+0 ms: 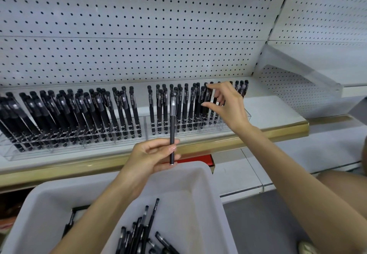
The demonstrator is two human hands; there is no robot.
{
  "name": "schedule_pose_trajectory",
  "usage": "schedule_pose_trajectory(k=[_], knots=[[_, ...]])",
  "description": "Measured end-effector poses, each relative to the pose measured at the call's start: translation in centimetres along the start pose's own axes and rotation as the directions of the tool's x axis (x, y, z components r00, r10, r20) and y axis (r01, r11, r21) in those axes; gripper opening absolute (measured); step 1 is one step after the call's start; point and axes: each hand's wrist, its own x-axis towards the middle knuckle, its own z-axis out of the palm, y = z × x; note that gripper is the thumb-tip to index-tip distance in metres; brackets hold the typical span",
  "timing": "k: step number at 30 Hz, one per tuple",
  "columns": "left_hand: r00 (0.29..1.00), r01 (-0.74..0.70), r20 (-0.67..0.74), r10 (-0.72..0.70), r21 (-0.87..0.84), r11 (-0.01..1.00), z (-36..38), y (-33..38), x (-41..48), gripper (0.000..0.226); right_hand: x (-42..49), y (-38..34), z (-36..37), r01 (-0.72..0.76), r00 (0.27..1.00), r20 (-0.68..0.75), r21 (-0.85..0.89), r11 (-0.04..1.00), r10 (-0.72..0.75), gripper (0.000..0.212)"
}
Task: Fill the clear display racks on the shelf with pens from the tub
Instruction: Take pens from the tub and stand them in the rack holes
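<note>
Your left hand pinches one pen upright above the tub. Right hand is spread at the right rack, maybe touching a racked pen, unclear. Risk: bump the neighbours and they tip; a loose pinch drops yours.

You're facing a white pegboard behind the shelf; gold trim runs along the shelf's front edge. Second pegboard bay past its right end. White lower ledge beneath the front edge, grey floor below that. Light even, flat.
</note>
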Motion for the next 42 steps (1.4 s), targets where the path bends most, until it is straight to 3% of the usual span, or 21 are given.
schedule_pose_trajectory(k=[11,15,17,21,25,27,31,34,37,38,39,41,42], knots=[[1.000,0.013,0.016,-0.013,0.008,1.000,0.2,-0.3,0.1,0.033,0.6,-0.2,-1.6,-0.034,0.997,0.066,-0.008,0.999,0.035,0.056],[0.999,-0.001,0.032,0.000,0.015,1.000,0.8,-0.1,0.0,0.022,-0.4,-2.3,-3.0,-0.137,0.991,0.018,0.192,0.972,0.136,0.031],[0.999,-0.010,0.053,0.009,0.023,1.000,1.3,0.0,-0.2,0.021,-1.2,-4.3,-3.2,-0.246,0.968,0.149,0.369,0.896,0.204,0.022],[0.993,-0.018,0.117,0.013,0.038,0.999,2.2,-0.1,-0.7,0.021,-3.0,-6.9,-3.0,-0.506,0.824,0.529,0.525,0.685,0.203,0.034],[0.985,-0.010,0.172,0.001,0.048,0.999,2.6,-0.3,-1.4,0.020,-3.5,-7.8,-3.2,-0.645,0.758,0.631,0.689,0.330,0.164,0.035],[0.983,-0.018,0.185,0.008,0.054,0.998,2.6,-0.3,-1.6,0.020,-3.6,-8.2,-3.3,-0.643,0.766,0.620,0.728,0.238,0.172,0.035],[0.981,-0.058,0.188,0.042,0.079,0.995,2.7,-0.1,-1.7,0.026,-3.7,-8.6,-3.4,-0.602,0.798,0.542,0.737,0.308,0.265,0.036],[0.986,-0.070,0.157,0.049,0.132,0.989,3.1,-0.1,-1.4,0.017,-3.8,-8.8,-3.9,-0.531,0.846,0.444,0.746,0.402,0.295,0.045],[0.988,-0.135,0.108,0.113,0.222,0.966,3.7,0.1,-0.7,0.013,-3.5,-8.7,-4.5,-0.489,0.870,0.379,0.746,0.452,0.316,0.041],[0.975,-0.220,0.100,0.197,0.359,0.907,3.6,0.2,-0.4,0.015,-3.2,-8.5,-4.8,-0.481,0.873,0.358,0.747,0.459,0.332,0.039],[0.942,-0.327,0.128,0.311,0.562,0.760,3.2,0.3,0.0,0.022,-2.8,-8.1,-5.2,-0.469,0.876,0.327,0.750,0.467,0.355,0.037],[0.836,-0.417,0.252,0.487,0.869,0.267,2.2,0.9,0.7,0.040,-1.7,-7.1,-6.2,-0.431,0.880,0.227,0.750,0.502,0.417,0.037],[0.796,-0.414,0.307,0.522,0.905,0.099,1.7,1.1,1.1,0.045,-1.1,-6.5,-6.8,-0.404,0.882,0.163,0.744,0.532,0.442,0.037]])
